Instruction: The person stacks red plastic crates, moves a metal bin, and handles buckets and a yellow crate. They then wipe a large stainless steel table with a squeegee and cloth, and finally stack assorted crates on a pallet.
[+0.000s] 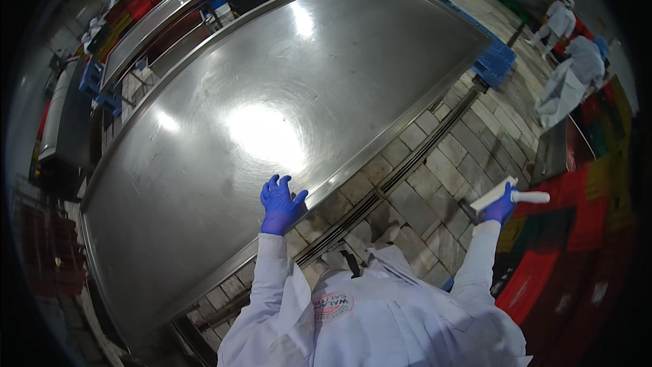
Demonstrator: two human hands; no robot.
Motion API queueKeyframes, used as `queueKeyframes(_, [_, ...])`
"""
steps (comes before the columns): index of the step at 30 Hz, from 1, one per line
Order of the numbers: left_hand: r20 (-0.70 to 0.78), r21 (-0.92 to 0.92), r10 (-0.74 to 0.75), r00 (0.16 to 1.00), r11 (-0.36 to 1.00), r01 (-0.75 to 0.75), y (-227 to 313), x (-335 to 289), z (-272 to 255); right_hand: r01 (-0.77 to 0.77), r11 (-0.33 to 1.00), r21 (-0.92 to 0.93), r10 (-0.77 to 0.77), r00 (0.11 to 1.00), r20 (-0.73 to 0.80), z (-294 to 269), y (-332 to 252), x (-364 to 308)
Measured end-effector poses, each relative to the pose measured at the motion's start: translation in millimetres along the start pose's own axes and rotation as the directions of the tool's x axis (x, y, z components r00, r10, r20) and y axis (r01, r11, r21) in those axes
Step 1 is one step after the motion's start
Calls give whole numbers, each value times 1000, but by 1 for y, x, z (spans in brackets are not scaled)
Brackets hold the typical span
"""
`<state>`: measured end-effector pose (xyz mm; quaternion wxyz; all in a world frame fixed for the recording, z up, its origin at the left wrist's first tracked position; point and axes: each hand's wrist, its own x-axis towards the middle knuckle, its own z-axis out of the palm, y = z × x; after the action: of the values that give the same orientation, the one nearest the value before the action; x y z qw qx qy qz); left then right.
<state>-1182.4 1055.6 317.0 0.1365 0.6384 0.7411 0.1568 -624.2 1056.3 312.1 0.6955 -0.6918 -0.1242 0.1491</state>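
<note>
Rd. red logo (333, 307) w/ dk. lettering — white coat (401, 326) front

A flat white tool (531, 197) sits in the right hand (501, 209), handle pointing right.

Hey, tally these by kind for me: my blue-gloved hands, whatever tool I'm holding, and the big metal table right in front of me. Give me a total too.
Gloved hands: 2, left hand and right hand
Tool: 1, the white-handled tool in the right hand
Table: 1, the large metal table
Total: 4
</note>
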Motion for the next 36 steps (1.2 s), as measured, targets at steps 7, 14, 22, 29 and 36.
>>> queueKeyframes(7, [-60, 44, -185, 981, 981, 187, 92, 63, 52, -136, 984, 117, 115, 978, 173, 58, 75, 174])
queueKeyframes(14, [-26, 70, -260, 965, 963, 261, 162, 107, 91, 31, 996, 84, -61, 923, 380, 245, 14, 245])
queueKeyframes(22, [17, 154, -371, 928, 918, 364, 234, 227, 125, 412, 904, 116, -418, 791, 447, 444, 14, 315])
queueKeyframes(29, [-25, 33, -121, 992, 992, 122, 339, 351, 154, 550, 825, -133, -379, 712, 591, 560, 15, 398])
queueKeyframes(36, [-142, 245, -527, 838, 802, 545, 312, 309, 161, 745, 282, -604, -413, 663, 625, 662, 28, 543])
